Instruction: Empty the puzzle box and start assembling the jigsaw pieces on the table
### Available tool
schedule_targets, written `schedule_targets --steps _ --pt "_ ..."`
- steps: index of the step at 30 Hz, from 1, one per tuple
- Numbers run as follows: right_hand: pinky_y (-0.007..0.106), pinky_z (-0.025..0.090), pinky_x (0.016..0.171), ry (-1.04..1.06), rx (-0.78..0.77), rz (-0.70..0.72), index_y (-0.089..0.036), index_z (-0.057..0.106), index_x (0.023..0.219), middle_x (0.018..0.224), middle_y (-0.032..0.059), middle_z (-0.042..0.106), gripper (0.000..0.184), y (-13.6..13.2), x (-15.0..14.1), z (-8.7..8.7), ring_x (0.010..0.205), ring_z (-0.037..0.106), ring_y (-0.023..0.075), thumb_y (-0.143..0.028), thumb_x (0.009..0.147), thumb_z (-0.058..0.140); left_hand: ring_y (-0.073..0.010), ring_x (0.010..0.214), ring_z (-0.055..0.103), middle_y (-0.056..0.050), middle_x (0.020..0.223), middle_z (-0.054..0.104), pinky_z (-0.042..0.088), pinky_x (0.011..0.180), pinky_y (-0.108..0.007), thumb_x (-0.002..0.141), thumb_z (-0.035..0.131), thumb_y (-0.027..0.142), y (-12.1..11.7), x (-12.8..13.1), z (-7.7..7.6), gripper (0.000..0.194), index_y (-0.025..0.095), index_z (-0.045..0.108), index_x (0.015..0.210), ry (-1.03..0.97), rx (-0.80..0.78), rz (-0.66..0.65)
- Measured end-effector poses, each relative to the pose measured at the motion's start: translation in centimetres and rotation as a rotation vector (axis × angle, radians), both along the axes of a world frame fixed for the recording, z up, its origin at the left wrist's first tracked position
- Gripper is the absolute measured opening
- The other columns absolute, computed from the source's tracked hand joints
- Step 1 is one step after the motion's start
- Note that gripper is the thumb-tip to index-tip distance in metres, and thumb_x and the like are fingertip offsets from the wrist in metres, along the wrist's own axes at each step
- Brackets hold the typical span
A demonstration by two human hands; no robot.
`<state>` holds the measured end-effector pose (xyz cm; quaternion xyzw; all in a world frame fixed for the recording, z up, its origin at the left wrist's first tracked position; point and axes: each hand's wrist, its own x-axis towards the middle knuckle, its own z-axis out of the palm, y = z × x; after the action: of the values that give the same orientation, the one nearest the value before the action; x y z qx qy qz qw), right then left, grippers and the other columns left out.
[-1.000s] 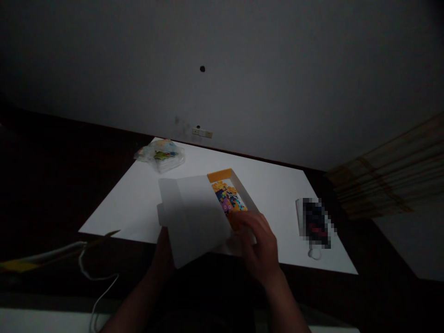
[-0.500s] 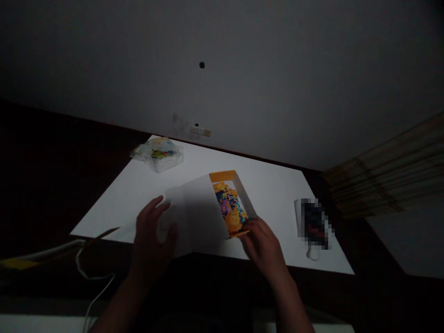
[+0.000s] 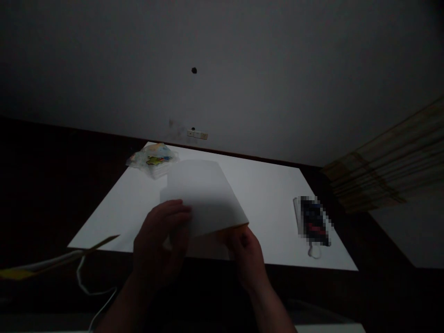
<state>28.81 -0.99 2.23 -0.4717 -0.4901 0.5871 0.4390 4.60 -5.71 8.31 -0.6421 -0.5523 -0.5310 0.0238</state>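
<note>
A white cardboard box (image 3: 208,189) lies in front of me with its plain white face up. A thin orange strip shows along its near edge, and its contents are hidden. My right hand (image 3: 248,254) is closed at the near right corner, fingers curled under that edge. At the near left side is my left hand (image 3: 161,236), its fingers stretched toward the box and partly over its edge, thumb apart. The dim light blurs the contact there.
A clear plastic bag (image 3: 156,159) with colourful pieces lies at the white table's (image 3: 267,199) back left. A pixelated dark item (image 3: 314,222) with a white loop is at the right. A white cable (image 3: 81,280) hangs at the left, near a yellow-edged object (image 3: 17,273).
The white flap has swung over the box, covering the orange puzzle pieces inside. My right hand has shifted left and lower with the box's corner. My left hand has moved right.
</note>
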Motion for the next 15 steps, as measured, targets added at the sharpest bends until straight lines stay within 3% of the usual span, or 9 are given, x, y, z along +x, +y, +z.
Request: schedule_targets --steps 4,9,13,15 --pt "0.058 0.068 0.105 0.207 -0.114 -0.013 -0.032 0.077 0.129 0.131 0.012 0.086 0.053 -0.1 -0.6 0.5 0.117 0.082 0.0383 -0.07 0.094 0.085 -0.0294 0.133 0.077 -0.001 0.13 0.084 0.062 0.122 -0.062 0.101 0.067 0.016 1.4 0.5 1.4 0.035 0.037 0.076 0.127 -0.003 0.026 -0.088" --pt "0.064 0.068 0.107 0.34 -0.091 0.014 -0.03 0.079 0.14 0.138 0.0153 0.084 0.068 -0.1 -1.3 0.5 0.136 0.076 0.0434 -0.08 0.094 0.079 -0.0352 0.155 0.064 -0.004 0.152 0.077 0.043 0.138 -0.075 0.102 0.066 0.027 2.3 1.5 2.1 0.046 0.037 0.068 0.147 0.112 0.001 -0.133" --pt "0.064 0.064 0.117 0.385 0.046 0.073 -0.045 0.068 0.161 0.16 0.0049 0.075 0.069 -0.2 -2.6 -1.1 0.148 0.071 0.0379 -0.084 0.105 0.058 -0.038 0.169 0.049 -0.007 0.171 0.063 0.047 0.137 -0.071 0.1 0.069 0.025 2.8 2.9 2.6 0.066 0.038 0.056 0.163 0.149 -0.049 -0.211" --pt "0.062 0.068 0.111 0.228 0.216 0.133 -0.058 0.048 0.174 0.171 -0.0036 0.066 0.069 -0.2 -3.3 -1.8 0.149 0.071 0.034 -0.085 0.111 0.04 -0.0379 0.17 0.047 -0.007 0.175 0.059 0.051 0.135 -0.068 0.101 0.07 0.023 3.0 3.5 2.4 0.071 0.039 0.053 0.167 0.154 -0.077 -0.244"
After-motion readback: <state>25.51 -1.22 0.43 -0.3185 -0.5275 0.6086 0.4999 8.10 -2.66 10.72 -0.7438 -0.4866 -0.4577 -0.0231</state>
